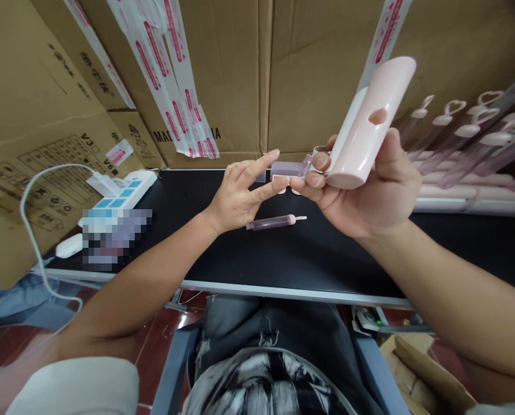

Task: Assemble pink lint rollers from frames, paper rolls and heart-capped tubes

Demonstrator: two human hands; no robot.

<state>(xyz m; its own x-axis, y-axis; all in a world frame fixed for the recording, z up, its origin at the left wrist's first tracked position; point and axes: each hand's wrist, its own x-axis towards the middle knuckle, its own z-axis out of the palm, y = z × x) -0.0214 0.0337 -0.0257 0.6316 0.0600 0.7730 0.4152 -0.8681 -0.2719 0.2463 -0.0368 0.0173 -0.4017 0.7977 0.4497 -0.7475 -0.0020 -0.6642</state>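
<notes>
My right hand point(369, 190) is wrapped round a glossy pale-pink tube point(380, 104) with a slanted top and a heart-shaped hole. A white strip shows along the tube's left side; whether it is a separate part I cannot tell. Close to the right fingertips is a clear purple piece point(305, 166), partly hidden. My left hand point(242, 193) is open, fingers stretched toward the right one, with nothing visible in it. Below it on the black table point(257, 259) lies a slim clear-purple tube point(274, 222) with a pink end and a thin tip.
Several clear tubes with pink heart-loop tops point(451, 112) lie at the right, above stacked pink and white tubes point(469, 199). A purple block point(287, 168) stands behind my hands. A power strip point(127, 196) with a white cable is at left. Cardboard point(231, 75) walls the back.
</notes>
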